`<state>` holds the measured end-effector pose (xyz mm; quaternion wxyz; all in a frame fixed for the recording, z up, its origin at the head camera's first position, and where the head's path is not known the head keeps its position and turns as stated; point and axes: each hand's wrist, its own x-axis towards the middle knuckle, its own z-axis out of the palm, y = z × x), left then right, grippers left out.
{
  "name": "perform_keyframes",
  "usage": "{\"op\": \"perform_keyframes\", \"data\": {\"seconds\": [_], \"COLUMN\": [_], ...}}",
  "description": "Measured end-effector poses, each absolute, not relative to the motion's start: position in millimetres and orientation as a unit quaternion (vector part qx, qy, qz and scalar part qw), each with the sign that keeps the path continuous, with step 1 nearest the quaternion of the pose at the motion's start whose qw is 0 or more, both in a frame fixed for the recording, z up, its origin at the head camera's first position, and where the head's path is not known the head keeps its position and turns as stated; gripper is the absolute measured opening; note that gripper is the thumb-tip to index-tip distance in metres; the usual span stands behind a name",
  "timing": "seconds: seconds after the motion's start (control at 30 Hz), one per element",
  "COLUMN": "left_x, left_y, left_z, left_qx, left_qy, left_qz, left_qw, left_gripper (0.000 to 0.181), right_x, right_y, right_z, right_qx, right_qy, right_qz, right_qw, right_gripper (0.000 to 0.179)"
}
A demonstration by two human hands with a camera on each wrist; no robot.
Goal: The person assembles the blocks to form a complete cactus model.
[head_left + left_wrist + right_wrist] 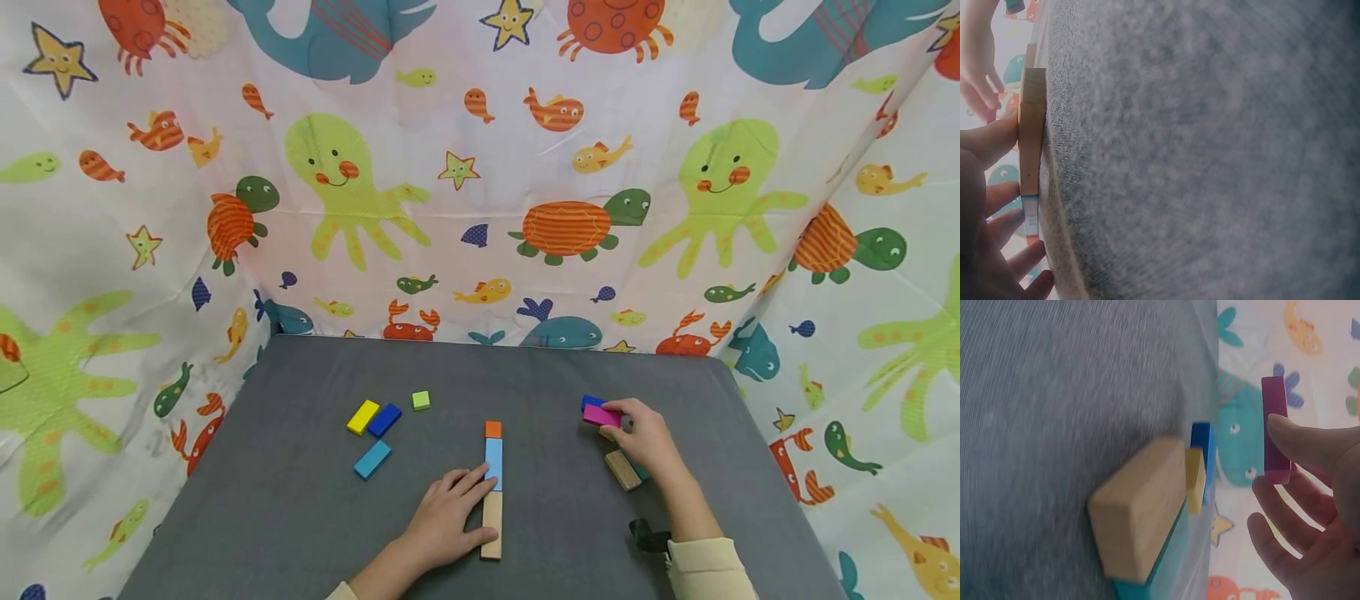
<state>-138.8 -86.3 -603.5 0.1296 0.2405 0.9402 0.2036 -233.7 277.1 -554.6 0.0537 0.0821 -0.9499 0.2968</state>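
Observation:
My right hand (643,437) pinches a magenta block (1275,425) between thumb and fingers, raised above the grey tabletop. Under and behind it are a blue block (1202,440) and a small yellow block (1195,479). Nearer me, a thick wooden block (622,471) lies against a teal block (640,470). At the middle of the table, a wooden block (491,546), a light blue block (493,457) and a small orange block (492,429) form a straight row. My left hand (447,517) rests along this row, thumb on the wooden block, fingers spread at the light blue one.
Left of the row lie a yellow block (363,417), a dark blue block (385,421), a sky-blue block (372,460) and a small green block (422,401). A dark strap (648,536) sits by my right wrist. A sea-animal patterned cloth (450,208) hangs behind the grey table (300,375).

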Motion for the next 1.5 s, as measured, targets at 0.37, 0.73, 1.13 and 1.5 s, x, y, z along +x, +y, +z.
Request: {"op": "perform_keyframes", "data": {"seconds": [0.37, 0.73, 1.13, 1.5], "left_x": [-139, -138, -138, -138], "left_y": [-86, -86, -84, -84], "left_z": [-604, -603, -601, -601], "left_qx": [0.242, 0.239, 0.231, 0.232], "left_qy": [0.938, 0.940, 0.943, 0.941], "left_qz": [0.213, 0.212, 0.205, 0.211], "left_qw": [0.129, 0.123, 0.128, 0.128], "left_gripper": [0.075, 0.075, 0.075, 0.075], "right_x": [-232, -234, -232, -225], "right_y": [248, 216, 197, 175], "right_z": [-554, -561, -573, -575], "right_qx": [0.103, 0.132, 0.132, 0.125], "right_qy": [-0.942, -0.932, -0.925, -0.924], "right_qz": [0.315, 0.336, 0.357, 0.361], "right_qw": [0.042, 0.037, 0.018, 0.003], "right_gripper": [0.035, 0.032, 0.031, 0.028]}}
